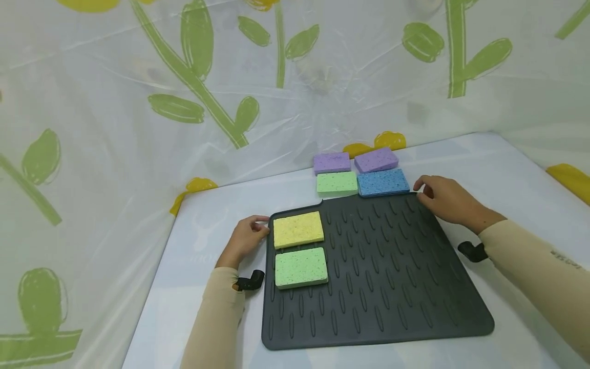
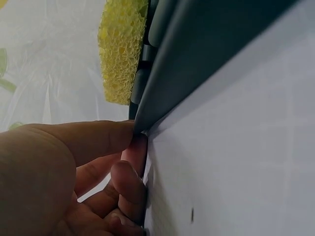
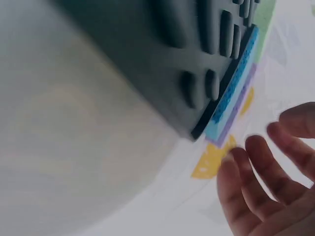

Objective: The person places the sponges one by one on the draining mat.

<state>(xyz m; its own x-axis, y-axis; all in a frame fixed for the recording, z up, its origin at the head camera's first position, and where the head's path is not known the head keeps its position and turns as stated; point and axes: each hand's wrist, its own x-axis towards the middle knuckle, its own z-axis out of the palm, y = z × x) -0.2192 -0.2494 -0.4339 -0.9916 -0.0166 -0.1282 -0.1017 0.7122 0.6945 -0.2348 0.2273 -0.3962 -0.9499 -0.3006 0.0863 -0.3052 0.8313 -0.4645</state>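
Observation:
A dark grey ridged drying mat (image 1: 392,287) lies on the table. My left hand (image 1: 244,238) pinches its far left edge; in the left wrist view the thumb (image 2: 106,140) is on the mat's rim, with the fingers curled below. On the mat's left part lie a yellow sponge (image 1: 298,229) and, nearer me, a speckled green sponge (image 1: 301,267). My right hand (image 1: 454,202) is at the far right corner. Seen from the right wrist, its fingers (image 3: 266,164) are loosely bent, apart from the mat corner (image 3: 194,130) and holding nothing.
Past the mat's far edge sit another green sponge (image 1: 336,183) and a blue sponge (image 1: 383,182). Two purple sponges (image 1: 332,162) lie behind them. A white sheet (image 1: 110,128) with green leaves and yellow flowers hangs behind the pale tabletop (image 1: 184,287).

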